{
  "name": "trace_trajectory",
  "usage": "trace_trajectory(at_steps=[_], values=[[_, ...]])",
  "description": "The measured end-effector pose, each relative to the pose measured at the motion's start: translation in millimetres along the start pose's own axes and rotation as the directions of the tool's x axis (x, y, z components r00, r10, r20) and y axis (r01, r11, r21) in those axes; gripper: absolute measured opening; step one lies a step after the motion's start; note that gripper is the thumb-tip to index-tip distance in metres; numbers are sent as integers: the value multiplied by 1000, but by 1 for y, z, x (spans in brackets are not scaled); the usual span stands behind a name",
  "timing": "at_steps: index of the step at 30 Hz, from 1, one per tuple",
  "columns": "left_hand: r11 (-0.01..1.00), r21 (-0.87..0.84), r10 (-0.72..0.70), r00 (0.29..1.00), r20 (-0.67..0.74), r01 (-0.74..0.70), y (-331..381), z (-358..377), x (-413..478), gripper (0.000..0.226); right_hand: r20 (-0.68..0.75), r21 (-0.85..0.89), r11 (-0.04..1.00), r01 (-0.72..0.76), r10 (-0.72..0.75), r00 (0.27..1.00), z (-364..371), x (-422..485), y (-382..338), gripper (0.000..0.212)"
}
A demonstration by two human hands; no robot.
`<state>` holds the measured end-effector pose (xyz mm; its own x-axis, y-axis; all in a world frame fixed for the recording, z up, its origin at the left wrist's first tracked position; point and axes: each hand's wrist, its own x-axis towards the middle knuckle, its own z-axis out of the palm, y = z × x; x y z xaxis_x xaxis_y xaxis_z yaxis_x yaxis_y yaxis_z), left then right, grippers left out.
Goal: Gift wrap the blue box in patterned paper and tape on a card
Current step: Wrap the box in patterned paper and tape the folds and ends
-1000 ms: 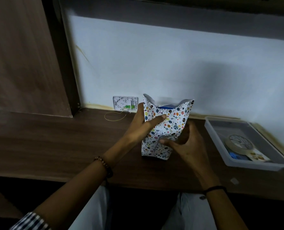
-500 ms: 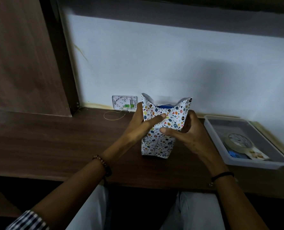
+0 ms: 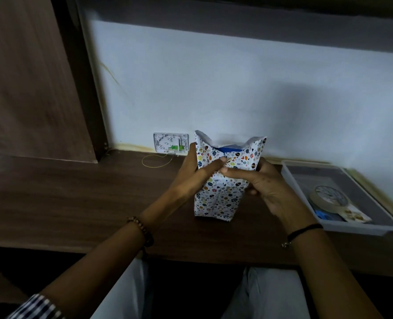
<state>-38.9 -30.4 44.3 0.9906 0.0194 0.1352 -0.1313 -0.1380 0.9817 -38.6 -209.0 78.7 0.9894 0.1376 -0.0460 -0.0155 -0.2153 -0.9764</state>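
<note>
Wooden desk [image 3: 75,203], frame centre: box [image 3: 230,149] stands upright inside paper [image 3: 218,199]; left hand [image 3: 188,178] and right hand [image 3: 269,187] both grip the paper, thumbs pressing on its front.

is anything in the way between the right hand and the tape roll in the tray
Nothing visible. The right hand holds the wrapped box by its right side; the tape roll lies in the tray just to its right, with only bare desk and the tray's low wall between.
</note>
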Motion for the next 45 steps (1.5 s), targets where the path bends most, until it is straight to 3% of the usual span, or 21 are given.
trace_trajectory(at_steps=[6,10,14,18,26,30,33,35,37,39,42,45], values=[[998,13,62,996,67,-63,17,-5,-3,110,-16,39,998,-48,49,999,1,2,4,87],[960,85,258,962,85,-265,45,-15,0,44,-27,27,998,-57,58,998,3,1,4,85],[963,42,258,954,155,-267,61,-27,15,58,-42,27,998,-55,56,998,4,1,5,88],[953,157,201,929,310,-259,68,-33,24,75,-49,33,997,-63,64,997,6,0,6,100],[930,304,86,925,371,-208,85,-31,25,66,-39,52,996,-71,73,997,5,-3,2,92],[864,460,-19,898,440,-207,105,-32,24,65,-23,48,996,-73,74,997,6,-4,3,97],[760,603,-83,883,461,-244,117,-27,26,62,-35,32,997,-70,71,997,7,-5,2,102],[626,709,-86,874,478,-326,124,-21,25,58,-39,28,997,-65,66,997,7,-5,2,102],[328,799,-39,837,545,-505,130,-14,19,50,-33,36,997,-63,64,997,7,-4,3,99],[42,811,11,812,583,-583,130,-6,8,47,-39,39,998,-58,60,997,7,-4,4,92],[-247,766,109,768,631,-594,117,4,-13,56,-81,30,998,-58,60,995,5,-1,7,55],[-306,780,263,738,621,-546,92,9,-27,57,-86,44,998,-42,46,995,3,2,14,42]])
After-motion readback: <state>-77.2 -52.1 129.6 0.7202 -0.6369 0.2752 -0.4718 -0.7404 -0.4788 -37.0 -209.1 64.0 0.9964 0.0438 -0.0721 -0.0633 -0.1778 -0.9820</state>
